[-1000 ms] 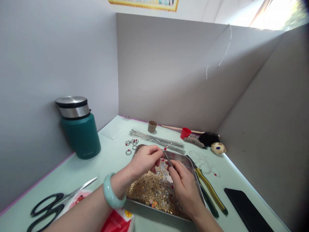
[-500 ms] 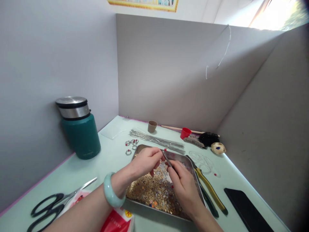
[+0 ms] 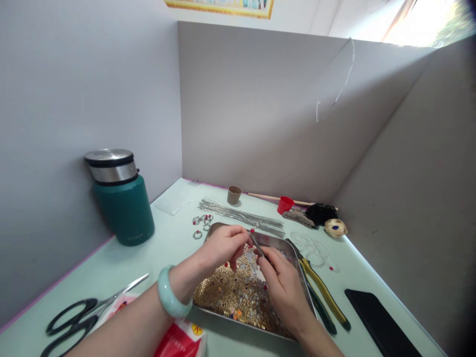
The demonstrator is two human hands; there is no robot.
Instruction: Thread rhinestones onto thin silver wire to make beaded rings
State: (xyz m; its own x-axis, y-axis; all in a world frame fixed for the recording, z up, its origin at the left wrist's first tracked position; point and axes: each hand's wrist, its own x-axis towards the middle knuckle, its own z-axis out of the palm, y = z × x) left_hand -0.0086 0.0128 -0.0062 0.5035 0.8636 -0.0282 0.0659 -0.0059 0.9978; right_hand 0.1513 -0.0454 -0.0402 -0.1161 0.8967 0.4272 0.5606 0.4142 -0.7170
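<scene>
My left hand and my right hand meet over a metal tray full of small gold beads. The right hand pinches a thin metal pin that slants up to the left with a red bead near its tip. The left hand's fingertips are pinched together at the pin's upper end; what they hold is too small to make out. A pale green bangle sits on my left wrist.
A bundle of metal pins and a few beaded rings lie behind the tray. Pliers and a black phone lie right; scissors, a red packet and a green flask left. Grey panels wall the desk.
Both hands stay over the tray; the left fingertips have shifted slightly along the pin's upper end. Nothing else has moved.
</scene>
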